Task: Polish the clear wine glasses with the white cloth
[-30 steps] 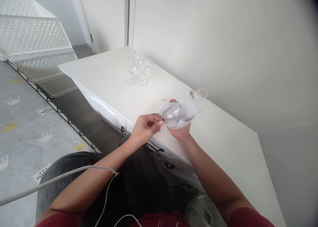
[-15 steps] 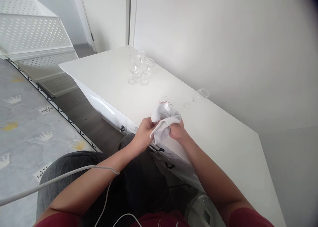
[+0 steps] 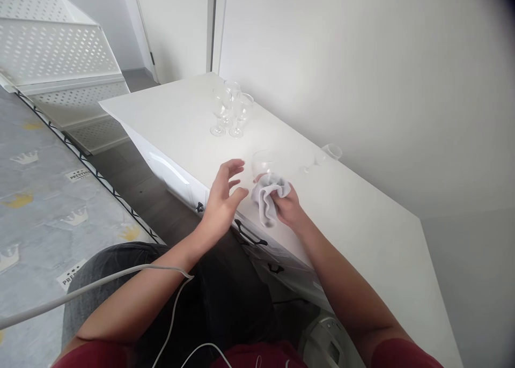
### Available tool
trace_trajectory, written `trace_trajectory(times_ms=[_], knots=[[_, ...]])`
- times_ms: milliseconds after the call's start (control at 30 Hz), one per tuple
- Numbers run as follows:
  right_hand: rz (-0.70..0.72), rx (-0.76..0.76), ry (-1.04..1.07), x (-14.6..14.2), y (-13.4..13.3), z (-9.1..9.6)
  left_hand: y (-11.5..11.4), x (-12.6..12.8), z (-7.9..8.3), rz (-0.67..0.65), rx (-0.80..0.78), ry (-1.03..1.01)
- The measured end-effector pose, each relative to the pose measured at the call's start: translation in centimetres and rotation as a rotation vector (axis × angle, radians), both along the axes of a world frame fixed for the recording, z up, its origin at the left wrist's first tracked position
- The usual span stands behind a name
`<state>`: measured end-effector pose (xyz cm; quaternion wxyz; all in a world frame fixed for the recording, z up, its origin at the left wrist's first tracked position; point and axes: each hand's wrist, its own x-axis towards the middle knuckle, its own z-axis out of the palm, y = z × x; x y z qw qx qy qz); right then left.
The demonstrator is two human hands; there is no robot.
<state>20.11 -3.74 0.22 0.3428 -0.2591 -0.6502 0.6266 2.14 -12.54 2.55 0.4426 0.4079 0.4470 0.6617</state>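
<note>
My right hand (image 3: 288,209) is closed on a bunched white cloth (image 3: 267,194) and on the clear wine glass (image 3: 266,163) wrapped in it. The glass stands upright with its bowl rising above the cloth, over the white cabinet top (image 3: 362,218). My left hand (image 3: 223,195) hovers just left of the glass with its fingers spread and nothing in it, not touching the glass.
Three clear wine glasses (image 3: 230,110) stand together at the far end of the cabinet top. Another glass (image 3: 326,155) lies on its side near the wall. White perforated shelving (image 3: 60,62) is at the left, a grey patterned mat (image 3: 44,207) below it.
My left hand has let go of the cloth and glass and opened. The glass, wrapped and lying in both hands a second ago, now stands upright in my right hand alone.
</note>
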Motion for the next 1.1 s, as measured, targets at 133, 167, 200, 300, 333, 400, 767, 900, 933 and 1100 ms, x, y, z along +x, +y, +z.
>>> trace_trajectory(times_ms=[133, 167, 200, 300, 333, 400, 767, 900, 933, 1100], knots=[[0.368, -0.068, -0.045, -0.3, -0.4, 1.0, 0.1, -1.2, 1.2, -0.411, 0.217, -0.067], [0.414, -0.039, -0.058, -0.4, -0.5, 1.3, 0.1, -1.2, 1.5, -0.485, 0.243, -0.073], [0.444, -0.004, -0.076, -0.6, -0.6, 1.5, -0.1, -1.1, 1.7, -0.513, 0.263, -0.069], [0.410, 0.142, -0.132, -0.9, -1.2, 1.6, -0.7, -0.4, 2.0, -0.315, 0.269, 0.006], [0.366, 0.208, -0.151, -1.0, -1.4, 1.5, -0.9, -0.1, 2.0, -0.195, 0.260, 0.049], [0.256, 0.346, -0.181, -1.2, -1.9, 1.1, -1.2, 0.3, 1.9, 0.028, 0.255, 0.141], [0.133, 0.168, -0.079, -1.0, -1.4, 1.1, -0.9, -0.4, 1.6, -0.112, 0.435, 0.060], [-0.509, 0.149, 0.015, -1.3, 0.4, -0.4, -1.1, -0.4, 2.1, 0.168, 0.555, 0.140], [-0.590, 0.122, 0.024, -1.4, 0.8, -0.7, -1.1, -0.3, 2.1, 0.247, 0.621, 0.169], [-0.144, -0.295, 0.067, -1.3, 0.7, 0.3, -1.3, 0.1, 0.1, 0.173, 0.814, 0.368]])
